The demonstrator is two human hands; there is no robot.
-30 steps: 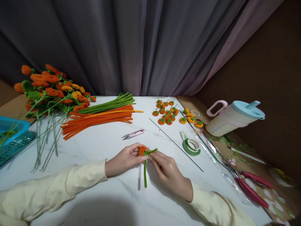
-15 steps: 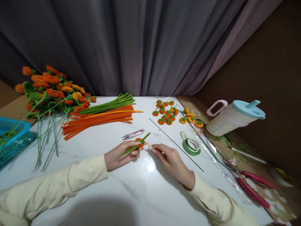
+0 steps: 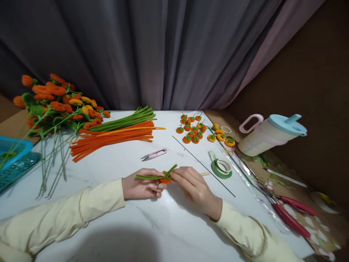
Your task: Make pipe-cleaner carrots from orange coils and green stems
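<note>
My left hand (image 3: 143, 183) is closed around a small orange fuzzy pipe-cleaner pumpkin (image 3: 165, 179). Green pipe-cleaner strips (image 3: 148, 177) cross its top, one end pointing left and another up to the right. My right hand (image 3: 192, 185) is pinched against the pumpkin's right side, its fingertips beside the raised green end. A thin pale wooden stick (image 3: 205, 174) juts out from behind the right hand; its other end is hidden by the fingers. Pink-handled thread snips (image 3: 154, 154) lie just beyond the left hand.
Orange (image 3: 111, 142) and green pipe cleaners (image 3: 125, 120) lie behind, beside orange flowers (image 3: 57, 90) and a blue basket (image 3: 20, 171). Several finished pumpkins (image 3: 195, 133), green tape (image 3: 222, 173), a dark wire (image 3: 203, 165), a tumbler (image 3: 264, 136) and red-handled pliers (image 3: 290, 220) are rightward.
My right hand has moved left to meet the pumpkin. The stick's tip no longer shows at the fingertips; an end now shows behind the hand. The pumpkin has turned and lowered slightly.
</note>
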